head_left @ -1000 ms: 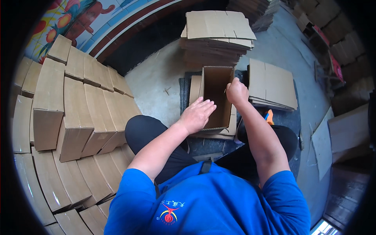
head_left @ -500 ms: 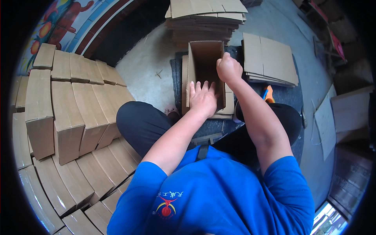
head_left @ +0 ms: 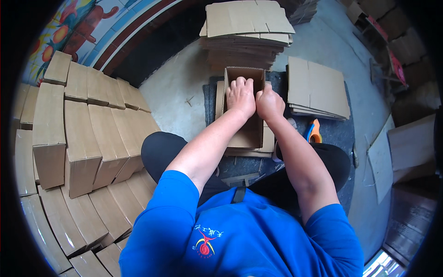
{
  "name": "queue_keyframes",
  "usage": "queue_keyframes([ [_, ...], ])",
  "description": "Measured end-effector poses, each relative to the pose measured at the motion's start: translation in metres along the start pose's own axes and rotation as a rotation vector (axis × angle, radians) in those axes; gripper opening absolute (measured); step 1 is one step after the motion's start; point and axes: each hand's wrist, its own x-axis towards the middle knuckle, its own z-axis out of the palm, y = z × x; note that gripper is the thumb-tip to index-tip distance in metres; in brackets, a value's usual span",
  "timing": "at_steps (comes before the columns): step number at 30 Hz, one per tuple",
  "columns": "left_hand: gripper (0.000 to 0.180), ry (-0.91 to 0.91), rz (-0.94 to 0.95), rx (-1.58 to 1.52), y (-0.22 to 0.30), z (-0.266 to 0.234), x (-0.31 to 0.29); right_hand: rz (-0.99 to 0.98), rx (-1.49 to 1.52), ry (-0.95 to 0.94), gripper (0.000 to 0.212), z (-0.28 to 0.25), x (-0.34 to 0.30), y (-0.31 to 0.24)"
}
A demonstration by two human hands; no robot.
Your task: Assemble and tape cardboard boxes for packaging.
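An open cardboard box (head_left: 247,136) stands between my knees with its mouth facing up. My right hand (head_left: 270,102) is closed in a fist around the upper edge of its right wall. Over the opening, my left hand (head_left: 241,96) reaches in with its fingers bent downward; the fingertips are hidden, and whatever they grip cannot be made out. Both hands are side by side, nearly touching. Under the box lie flat cardboard pieces (head_left: 268,141).
Folded cartons form a tall stack (head_left: 249,21) ahead and a lower stack (head_left: 318,87) to the right. An orange-and-blue tape dispenser (head_left: 314,131) lies by my right knee. Rows of closed boxes (head_left: 83,138) fill the left side. A dark mat (head_left: 334,134) covers part of the floor.
My left hand has moved away from me along the box, from spread fingers to bent ones. My right hand still grips the right wall, and the box mouth appears lower in the view.
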Motion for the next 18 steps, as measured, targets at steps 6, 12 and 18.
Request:
queue_keyframes([
  [6,0.059,-0.012,0.080,0.210,-0.012,0.002,0.027,-0.011,-0.005,-0.022,0.025,-0.001,0.003,0.002],
  [12,0.059,-0.411,-0.120,0.087,-0.025,0.051,-0.014,-0.049,-0.013,-0.058,0.032,0.001,-0.001,-0.008],
  [18,0.035,-0.417,0.007,-0.300,-0.034,0.011,0.015,-0.102,-0.007,0.045,0.051,0.010,0.003,0.003],
])
